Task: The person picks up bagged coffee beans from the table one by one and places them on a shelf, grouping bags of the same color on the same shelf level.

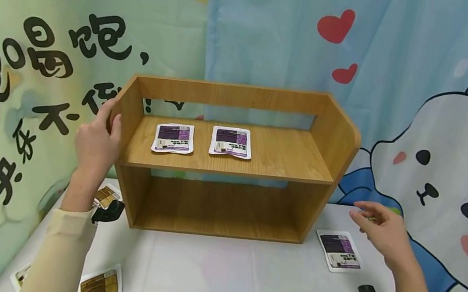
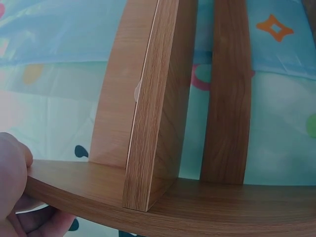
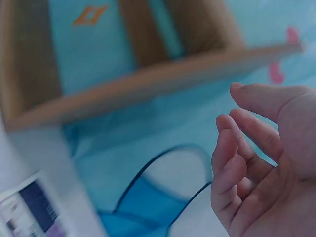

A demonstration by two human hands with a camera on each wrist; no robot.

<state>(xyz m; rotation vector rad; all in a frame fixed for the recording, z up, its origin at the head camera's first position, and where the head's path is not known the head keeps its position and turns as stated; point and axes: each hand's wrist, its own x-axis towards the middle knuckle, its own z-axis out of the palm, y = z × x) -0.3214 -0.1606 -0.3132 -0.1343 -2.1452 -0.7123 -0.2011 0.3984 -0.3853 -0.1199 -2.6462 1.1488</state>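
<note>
A two-tier wooden shelf (image 1: 230, 171) stands on the white table. My left hand (image 1: 98, 142) grips its left side panel near the top; in the left wrist view the thumb and fingers (image 2: 52, 224) lie on opposite faces of the board. Two purple-and-white packets, a left one (image 1: 174, 138) and a right one (image 1: 231, 142), lie on the upper board. To the shelf's right, my right hand (image 1: 379, 228) is in the air with loosely bent fingers, holding nothing. Just left of it, a third purple-and-white packet (image 1: 339, 251) lies on the table.
Brown-and-white packets lie on the left of the table: one (image 1: 107, 196) beside the shelf, one (image 1: 104, 291) at the front edge, and another (image 1: 21, 277) partly behind my left sleeve. A printed curtain (image 1: 275, 30) hangs close behind the shelf.
</note>
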